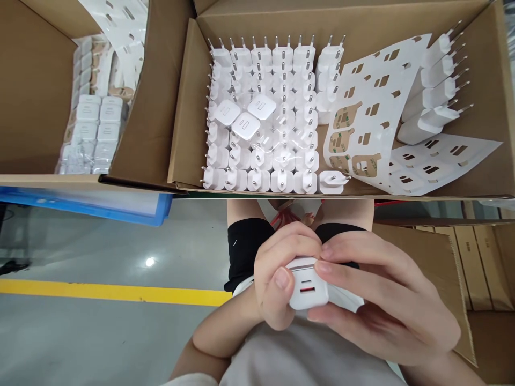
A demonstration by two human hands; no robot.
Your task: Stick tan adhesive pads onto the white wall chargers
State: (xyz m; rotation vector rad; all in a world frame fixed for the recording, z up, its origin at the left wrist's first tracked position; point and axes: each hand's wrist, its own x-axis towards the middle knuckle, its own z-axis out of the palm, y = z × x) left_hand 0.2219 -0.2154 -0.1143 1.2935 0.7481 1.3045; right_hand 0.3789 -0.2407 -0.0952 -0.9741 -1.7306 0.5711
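Note:
My left hand (277, 279) is wrapped round a white USB wall charger (309, 298), its thumb lying along the side. The charger's port face points up at the camera and shows a small slot and a wider one with red inside. A thin dark line runs along its far edge, partly under fingers. My right hand (394, 289) grips the same charger from the other side, fingertips at the far edge and the thumb low on the near corner. Both hands are over my lap, below the edge of the cardboard box (187, 102).
Inside the box stand rows of white plug chargers (281, 182), pins up, with several loose chargers (246, 126) on top. Punched adhesive sheets (372, 102) lean at the right beside more chargers (432, 96). Another box (156, 80) at left holds bagged chargers (96, 123). A blue tray (163, 209) sits below.

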